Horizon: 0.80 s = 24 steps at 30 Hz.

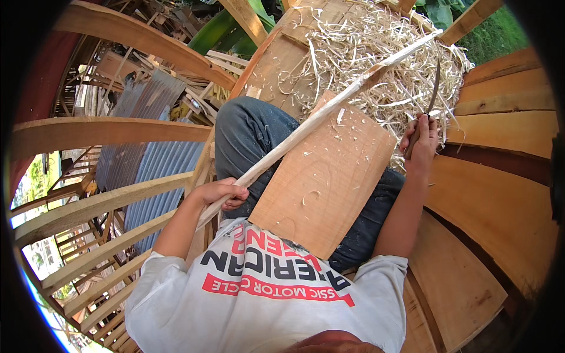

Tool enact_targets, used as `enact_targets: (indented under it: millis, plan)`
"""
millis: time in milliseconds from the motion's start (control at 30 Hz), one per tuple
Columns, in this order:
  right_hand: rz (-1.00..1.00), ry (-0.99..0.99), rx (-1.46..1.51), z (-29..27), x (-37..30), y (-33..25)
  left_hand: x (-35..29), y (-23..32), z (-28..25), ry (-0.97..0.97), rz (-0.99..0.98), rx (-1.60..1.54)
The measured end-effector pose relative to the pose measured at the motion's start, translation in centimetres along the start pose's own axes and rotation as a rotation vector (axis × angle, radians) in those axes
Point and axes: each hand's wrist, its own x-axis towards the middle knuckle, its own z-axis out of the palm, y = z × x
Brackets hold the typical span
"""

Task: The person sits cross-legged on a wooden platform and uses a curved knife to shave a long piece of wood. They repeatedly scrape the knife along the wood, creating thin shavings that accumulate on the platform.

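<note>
My left hand point(223, 195) is closed round the lower part of a long pale wooden stick point(294, 137). The stick slants up to the right, over my knee and the top of a board, and a darker brown patch shows near its far end. In my right hand point(421, 139) is a knife point(435, 94) with a thin curved blade, gripped by its handle and pointing upward, apart from the stick. The flat wooden board point(323, 176) lies across my lap, with a few small shavings on it.
A big heap of curled wood shavings point(376, 59) covers much of the plank surface point(276, 65) ahead. Wooden slats point(112, 136) rail the left side, with corrugated metal sheets point(153, 159) beyond. Wide planks point(494, 200) line the right side.
</note>
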Motion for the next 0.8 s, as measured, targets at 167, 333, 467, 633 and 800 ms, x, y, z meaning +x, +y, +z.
enact_targets:
  millis: [167,333,467,633,800]
  plan:
    - [-0.101,-0.196,-0.278,1.5,-0.3,1.8,-1.2,0.3,1.0,0.157,-0.142,-0.083]
    - [-0.146,-0.214,-0.441,1.1,-0.3,3.1,-2.1,0.7,2.6,0.274,0.024,0.112]
    - [-0.351,-0.201,-0.767,-0.1,0.0,3.8,-2.8,1.3,4.3,0.317,0.12,0.207]
    - [-0.515,-0.242,-0.999,3.1,-3.4,2.4,-2.6,3.7,7.3,0.256,0.271,0.157]
    - [-0.513,-0.331,-0.947,5.6,-8.4,2.8,-0.6,5.6,9.3,0.116,0.425,0.113]
